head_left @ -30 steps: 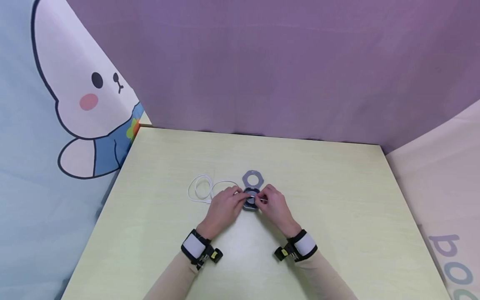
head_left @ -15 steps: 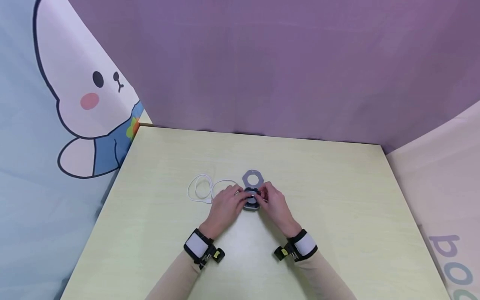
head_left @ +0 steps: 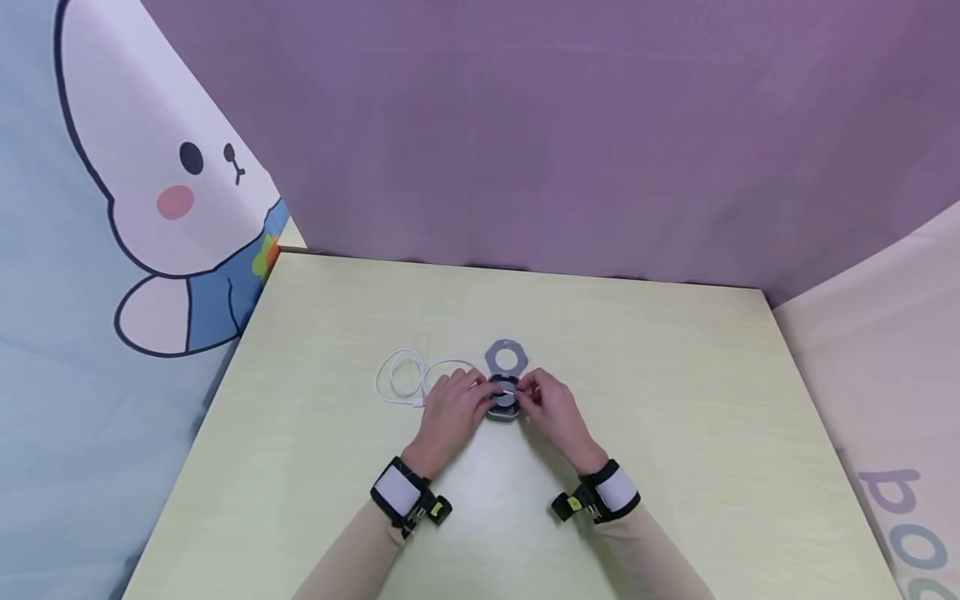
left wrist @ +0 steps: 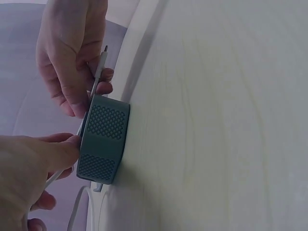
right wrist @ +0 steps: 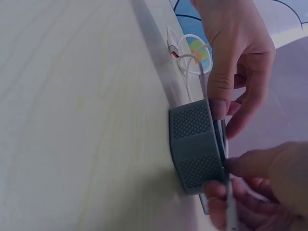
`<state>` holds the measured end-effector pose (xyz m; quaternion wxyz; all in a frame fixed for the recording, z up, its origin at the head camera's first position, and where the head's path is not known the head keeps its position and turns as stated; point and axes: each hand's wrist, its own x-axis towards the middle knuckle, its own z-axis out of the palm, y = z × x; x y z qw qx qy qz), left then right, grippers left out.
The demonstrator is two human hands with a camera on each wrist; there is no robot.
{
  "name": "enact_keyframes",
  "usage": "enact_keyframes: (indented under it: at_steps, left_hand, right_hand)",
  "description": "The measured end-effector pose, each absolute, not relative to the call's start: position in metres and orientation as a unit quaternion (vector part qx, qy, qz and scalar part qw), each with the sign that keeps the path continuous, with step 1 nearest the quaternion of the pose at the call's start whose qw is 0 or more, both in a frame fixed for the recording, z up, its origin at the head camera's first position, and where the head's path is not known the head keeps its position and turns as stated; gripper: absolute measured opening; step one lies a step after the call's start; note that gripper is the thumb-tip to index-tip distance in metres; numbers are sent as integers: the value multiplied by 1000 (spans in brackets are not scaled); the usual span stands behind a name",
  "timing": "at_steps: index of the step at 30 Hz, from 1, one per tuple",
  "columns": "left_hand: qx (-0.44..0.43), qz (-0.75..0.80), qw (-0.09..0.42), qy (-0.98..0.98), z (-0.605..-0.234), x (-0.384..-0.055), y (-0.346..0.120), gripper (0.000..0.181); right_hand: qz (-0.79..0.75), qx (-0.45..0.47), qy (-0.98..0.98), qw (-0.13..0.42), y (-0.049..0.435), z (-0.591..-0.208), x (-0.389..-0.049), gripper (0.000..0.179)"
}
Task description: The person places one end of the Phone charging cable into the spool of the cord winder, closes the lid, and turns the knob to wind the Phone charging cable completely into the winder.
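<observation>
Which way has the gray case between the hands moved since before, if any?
No: the gray case sits just as far from the table's back edge in the head view.

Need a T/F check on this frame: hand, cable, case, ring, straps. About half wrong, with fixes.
1. The right hand pinches the white cable. True.
2. The white cable's loops lie to the right of the grey case. False: they lie to its left, as the person sees it.
3. The flat grey ring lies on the far side of the grey case from the person. True.
4. The grey case's sides are all smooth. False: the wrist views show textured panels.
5. Only one wrist wears a strap. False: both do.
</observation>
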<state>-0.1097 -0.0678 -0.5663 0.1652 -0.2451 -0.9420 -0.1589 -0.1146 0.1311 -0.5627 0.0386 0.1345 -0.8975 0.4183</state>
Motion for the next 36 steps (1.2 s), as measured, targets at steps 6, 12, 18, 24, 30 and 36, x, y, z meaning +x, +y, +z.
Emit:
enact_keyframes:
  at_steps: [6,12,18,24,30,36]
  left_hand:
    - [-251,-144,180,-940,-568,-110,-68,18]
    - [-256,-130,190,-939,-569,-110,-68,15]
    - [-263,-120,194,-937,-565,-110,-67,14]
    - [-268,-110,199,-936,-568,-110,-68,12]
    - [-278,-109,204,-932,-569,-110,-68,13]
    - [-282,-97,217,-930,-569,-109,-68,12]
  right_hand:
    - [403,90,-911,22,132,-558,-116,12]
    - [405,80,-911,15,132,-557,-117,13]
    - [382,121,-916,23,134,-557,-115,7]
    - [409,147,-900,3,140,-562,-115,9]
    - [416,155,-896,10,143,-571,-116,11]
    - [411,157,-898,23,140,-572,-114,12]
